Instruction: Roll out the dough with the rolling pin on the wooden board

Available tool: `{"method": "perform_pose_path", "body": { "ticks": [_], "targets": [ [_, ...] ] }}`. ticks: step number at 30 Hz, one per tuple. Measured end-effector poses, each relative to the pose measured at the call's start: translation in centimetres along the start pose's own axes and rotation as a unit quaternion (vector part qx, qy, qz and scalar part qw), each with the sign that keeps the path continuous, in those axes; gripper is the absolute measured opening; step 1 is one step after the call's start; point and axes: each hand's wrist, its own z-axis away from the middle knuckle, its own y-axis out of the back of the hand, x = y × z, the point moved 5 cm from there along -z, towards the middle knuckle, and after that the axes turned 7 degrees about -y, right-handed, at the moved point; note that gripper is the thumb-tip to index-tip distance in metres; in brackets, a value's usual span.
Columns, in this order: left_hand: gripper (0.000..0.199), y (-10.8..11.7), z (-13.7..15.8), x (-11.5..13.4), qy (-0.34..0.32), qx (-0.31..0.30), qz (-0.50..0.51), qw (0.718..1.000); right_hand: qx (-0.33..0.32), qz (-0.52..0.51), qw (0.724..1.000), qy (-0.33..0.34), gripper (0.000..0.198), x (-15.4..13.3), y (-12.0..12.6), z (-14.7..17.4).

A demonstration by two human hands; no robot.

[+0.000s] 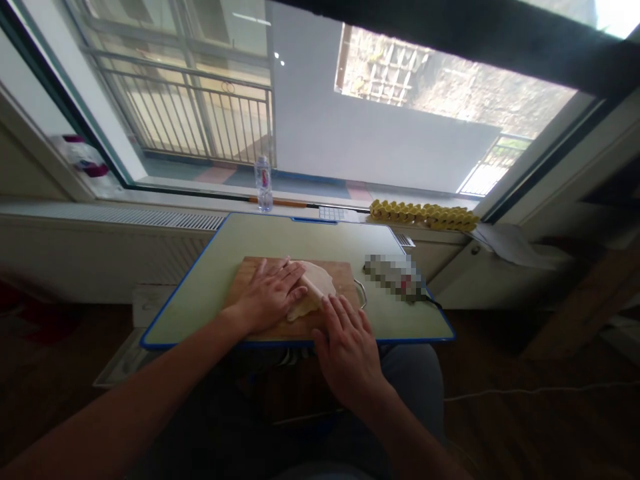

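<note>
A thin, pale sheet of dough [320,272] lies on a wooden cutting board [245,272]. Across the dough runs a slim, light-coloured rolling pin [313,288], slanting down to the right. My left hand [273,293] rests over its upper left end, fingers stretched out and thumb toward the dough. At the lower right end, my right hand [347,347] lies with fingers extended over the pin. Both hands hide the pin's ends, and neither is wrapped round it. Part of the dough sheet shows on each side of the pin.
The board sits on a pale green folding table [200,293] with a blue edge. A metal handle [361,293] sticks out at its right, beside a blurred-out object [395,275]. On the windowsill stand a plastic bottle [263,183] and yellow egg cartons [425,215].
</note>
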Motion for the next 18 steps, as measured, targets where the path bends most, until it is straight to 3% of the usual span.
{"method": "perform_pose_path", "body": {
  "ticks": [10, 18],
  "targets": [
    [0.066, -1.7, -8.0, 0.6, -0.035, -0.059, 0.027, 0.997, -0.013, 0.066, 0.995, -0.079, 0.060, 6.9, 0.1, -5.4],
    [0.064, -2.7, -12.2, 0.2, -0.050, -0.083, 0.021, 0.995, -0.004, 0.071, 0.994, -0.080, 0.058, 9.2, 0.0, -8.3]
  ]
}}
